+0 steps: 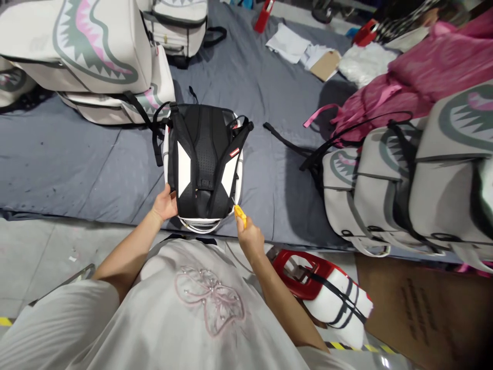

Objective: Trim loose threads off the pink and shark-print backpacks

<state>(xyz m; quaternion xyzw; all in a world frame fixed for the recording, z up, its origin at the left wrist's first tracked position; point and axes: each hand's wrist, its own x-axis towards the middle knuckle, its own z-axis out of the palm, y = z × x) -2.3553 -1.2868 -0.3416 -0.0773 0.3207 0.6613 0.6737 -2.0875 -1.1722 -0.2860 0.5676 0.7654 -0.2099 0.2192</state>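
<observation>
A black and white backpack (206,154) lies with its strap side up at the near edge of the grey cloth-covered table. My left hand (165,204) is at the pack's lower left side, thumb up along it, its other fingers partly hidden by the pack. In my right hand (249,234) is a yellow-handled tool (240,214), held in closed fingers. Its thin metal tip points at the pack's lower right edge, beside the strap. Whether the tip touches the fabric is too small to tell.
Pale backpacks with shark-mouth prints (103,46) are stacked at the left. More grey backpacks (379,180) stand at the right, loose straps reaching inward. Pink bags (416,77), white cloths (288,43) and a red object (264,16) lie farther back. A red stool (327,267) stands below the table.
</observation>
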